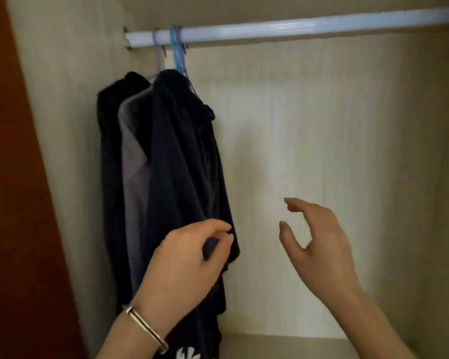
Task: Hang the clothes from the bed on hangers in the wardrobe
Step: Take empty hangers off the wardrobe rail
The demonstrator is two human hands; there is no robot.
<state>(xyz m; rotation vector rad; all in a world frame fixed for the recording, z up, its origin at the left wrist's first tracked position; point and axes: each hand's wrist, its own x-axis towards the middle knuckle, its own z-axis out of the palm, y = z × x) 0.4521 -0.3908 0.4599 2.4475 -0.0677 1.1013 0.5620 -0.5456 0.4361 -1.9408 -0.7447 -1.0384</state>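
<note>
1. Head view, looking into the wardrobe (347, 125). Landmark for all positions: the white rail (283, 28) running across the top.
2. Left hand (189, 260): well below the rail's left end, fingers curled, thumb and fingertips pinching the lower edge of the front dark garment (182, 156). Closed on fabric.
3. Silver bangle (145, 329) sits on the left wrist, below the hand.
4. Right hand (319, 242): well below the rail's middle, apart from the clothes. Fingers spread and loosely bent, thumb separated from forefinger, nothing between them. Open, empty.
5. Front dark garment: hangs from the rail's left end on a blue hanger (178, 55); hook over the rail, cloth falling straight down to the left hand and beyond. White print (188, 353) shows at the bottom edge of the frame; cannot tell which garment carries it.
6. Grey garment (134, 161): just behind the front one, toward the rail's left bracket, partly covered by it. Its hanger is hidden.
7. Back dark garment (112, 151): nearest the left wall, touching the grey one. A purple hanger (158, 54) hooks the rail just left of the blue one; which garment it carries cannot be made out.
8. Rail to the right of the hangers is bare metal. Pale wood back panel (309, 151) behind it.
9. Reddish-brown door (16, 203) stands at the far left, beyond the rail's left end.
</note>
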